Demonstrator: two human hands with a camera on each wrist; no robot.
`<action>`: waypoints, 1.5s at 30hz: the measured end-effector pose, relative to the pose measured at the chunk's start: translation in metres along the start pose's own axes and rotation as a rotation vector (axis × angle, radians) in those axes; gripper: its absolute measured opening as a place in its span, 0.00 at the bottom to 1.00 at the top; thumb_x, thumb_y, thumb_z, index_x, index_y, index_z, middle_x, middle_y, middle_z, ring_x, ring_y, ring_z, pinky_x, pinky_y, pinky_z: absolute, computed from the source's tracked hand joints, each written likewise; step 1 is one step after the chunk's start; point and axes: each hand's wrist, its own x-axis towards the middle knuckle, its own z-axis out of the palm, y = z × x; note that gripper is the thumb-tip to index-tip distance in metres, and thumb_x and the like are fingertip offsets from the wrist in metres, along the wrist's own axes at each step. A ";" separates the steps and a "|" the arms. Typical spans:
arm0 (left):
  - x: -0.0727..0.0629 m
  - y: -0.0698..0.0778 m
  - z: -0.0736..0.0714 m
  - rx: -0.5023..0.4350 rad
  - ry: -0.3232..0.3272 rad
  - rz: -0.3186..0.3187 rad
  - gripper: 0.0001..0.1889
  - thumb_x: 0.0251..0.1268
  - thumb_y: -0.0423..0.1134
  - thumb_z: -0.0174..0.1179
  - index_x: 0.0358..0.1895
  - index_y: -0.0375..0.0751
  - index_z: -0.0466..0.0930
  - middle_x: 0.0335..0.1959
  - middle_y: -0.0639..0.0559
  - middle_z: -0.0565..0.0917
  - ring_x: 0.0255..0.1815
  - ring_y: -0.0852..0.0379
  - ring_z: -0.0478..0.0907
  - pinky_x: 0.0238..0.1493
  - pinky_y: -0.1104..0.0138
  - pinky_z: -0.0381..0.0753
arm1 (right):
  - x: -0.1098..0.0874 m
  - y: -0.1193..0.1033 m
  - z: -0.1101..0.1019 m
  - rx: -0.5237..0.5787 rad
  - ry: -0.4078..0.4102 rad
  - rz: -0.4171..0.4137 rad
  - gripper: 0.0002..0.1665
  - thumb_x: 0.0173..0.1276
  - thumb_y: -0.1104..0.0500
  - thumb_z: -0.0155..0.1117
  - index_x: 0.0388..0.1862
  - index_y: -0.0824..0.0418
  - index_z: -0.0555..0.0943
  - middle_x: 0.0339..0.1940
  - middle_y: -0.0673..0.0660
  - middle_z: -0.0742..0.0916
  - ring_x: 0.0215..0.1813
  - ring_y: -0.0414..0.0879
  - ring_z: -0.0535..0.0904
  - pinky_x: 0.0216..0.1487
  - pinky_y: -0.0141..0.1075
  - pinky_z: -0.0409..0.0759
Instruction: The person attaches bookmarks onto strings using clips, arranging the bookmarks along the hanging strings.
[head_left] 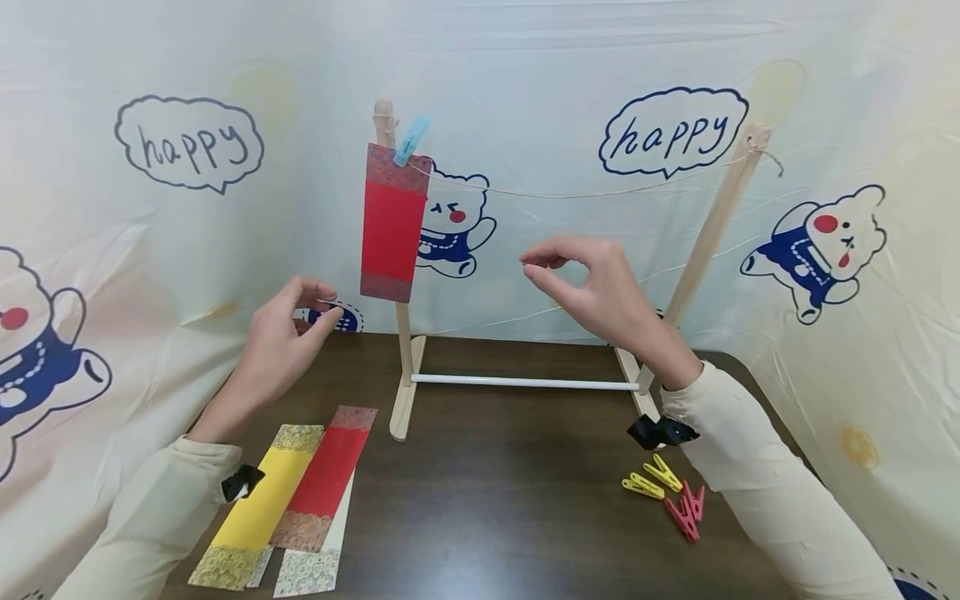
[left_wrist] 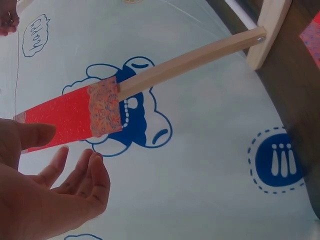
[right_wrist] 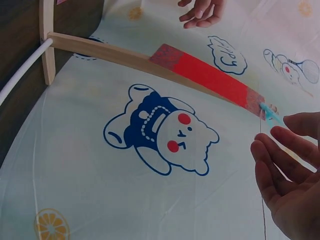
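Note:
A red card (head_left: 393,225) with patterned ends hangs at the left of a thin string (head_left: 555,196), held by a light blue clothespin (head_left: 411,142). My left hand (head_left: 288,333) is in the air to the left of the card, its loosely bent fingers holding nothing. In the left wrist view the thumb overlaps the hanging red card (left_wrist: 70,115). My right hand (head_left: 600,279) is raised right of the card, near the middle of the frame, thumb and fingertips apart. The right wrist view shows the blue clothespin (right_wrist: 270,112) just beyond the fingers.
Two wooden posts (head_left: 712,225) joined by a white rod (head_left: 525,382) carry the string. On the dark table (head_left: 480,500) lie yellow (head_left: 262,500), red (head_left: 330,475) and whitish cards (head_left: 309,571) at left, and yellow (head_left: 642,486) and pinkish-red clothespins (head_left: 681,518) at right. A printed cloth (head_left: 525,67) hangs behind.

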 end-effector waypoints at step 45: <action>-0.114 -0.049 0.005 0.184 -0.131 -0.169 0.18 0.66 0.39 0.66 0.55 0.38 0.75 0.48 0.42 0.82 0.48 0.44 0.79 0.38 0.73 0.76 | -0.162 0.049 -0.009 0.015 0.037 0.446 0.08 0.73 0.56 0.64 0.47 0.51 0.87 0.43 0.48 0.89 0.44 0.40 0.79 0.41 0.32 0.76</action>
